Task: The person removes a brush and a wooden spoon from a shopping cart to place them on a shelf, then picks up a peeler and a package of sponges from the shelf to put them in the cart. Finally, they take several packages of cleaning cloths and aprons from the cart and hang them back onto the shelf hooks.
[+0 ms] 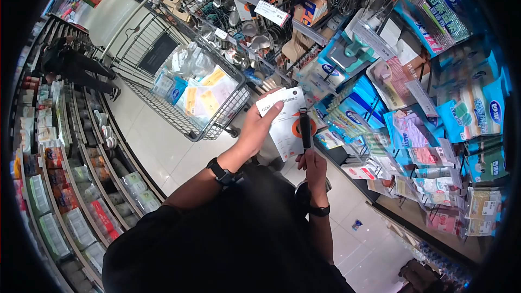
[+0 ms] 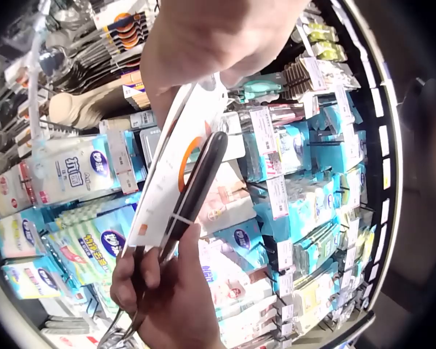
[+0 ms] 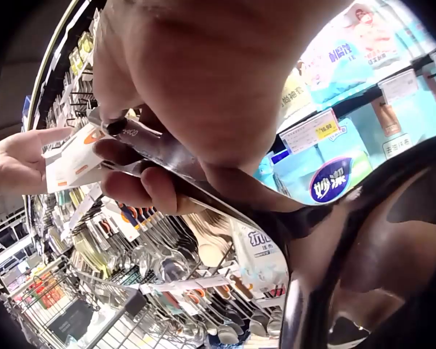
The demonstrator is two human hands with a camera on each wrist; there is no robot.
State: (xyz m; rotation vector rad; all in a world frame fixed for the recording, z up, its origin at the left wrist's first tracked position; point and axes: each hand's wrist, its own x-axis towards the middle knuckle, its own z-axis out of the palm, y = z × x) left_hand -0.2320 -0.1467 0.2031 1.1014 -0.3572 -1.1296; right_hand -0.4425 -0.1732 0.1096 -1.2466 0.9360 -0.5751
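Observation:
My left hand [image 1: 261,125] pinches the upper left of a white printed card [image 1: 286,135], thumb on its front. The card has an orange ring and is fastened along a black-handled metal kitchen utensil [image 1: 305,130]. Below the handle, my right hand [image 1: 313,169] grips the utensil's shaft. In the left wrist view the black handle [image 2: 203,174] lies along the card's edge, with the right hand [image 2: 176,305] curled round the shaft beneath. A broad shiny metal head [image 3: 378,254] fills the lower right of the right wrist view; its exact shape is partly hidden.
A shopping cart [image 1: 217,122] holding packaged goods stands ahead on the left. Hanging kitchen tools [image 1: 255,38] and blue cleaning packs [image 1: 407,130] fill the rack in front and to the right. Shelves [image 1: 81,184] line the left, where another person [image 1: 76,59] stands. A small packet [image 1: 356,224] lies on the floor.

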